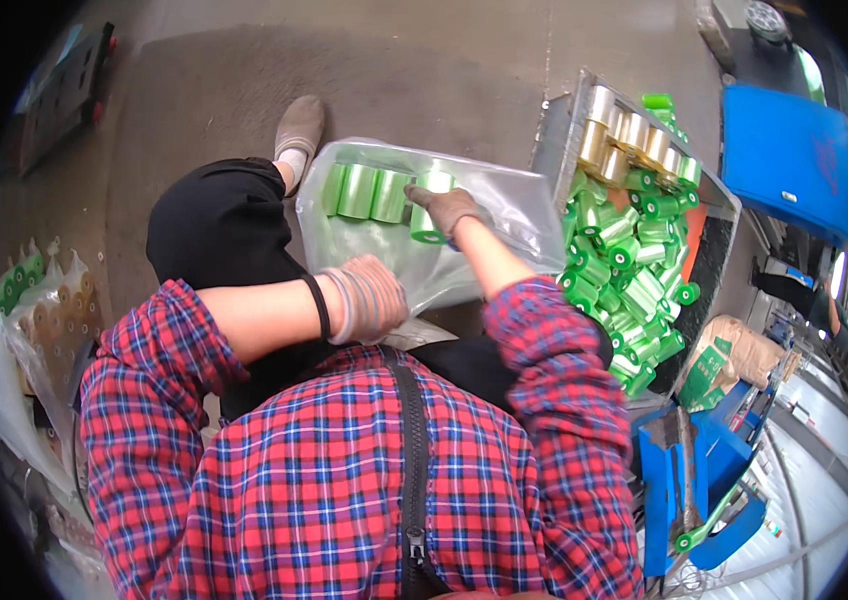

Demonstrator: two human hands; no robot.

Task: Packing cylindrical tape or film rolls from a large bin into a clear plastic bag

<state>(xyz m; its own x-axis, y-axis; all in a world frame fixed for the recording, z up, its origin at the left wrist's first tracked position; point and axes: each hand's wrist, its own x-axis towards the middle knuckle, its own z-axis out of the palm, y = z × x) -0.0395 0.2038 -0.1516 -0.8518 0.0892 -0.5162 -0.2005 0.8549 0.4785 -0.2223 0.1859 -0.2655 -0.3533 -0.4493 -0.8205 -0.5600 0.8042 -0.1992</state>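
Green roll [427, 228]: at the clear bag [524, 215], beside lined-up rolls [373, 193]; looks firm, slick, likely light!
Right hand [449, 207]: wrapped round its barrel, surely the best hold.
Left hand [369, 299]: curled by the bag; pinching or not, can't tell.
Clear bag: floppy, probably slippery; take the rim.

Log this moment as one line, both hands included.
left hand: closed at clear bag's near edge; right hand: gripping green roll; bag: other green rolls inside; gray bin: piled rolls
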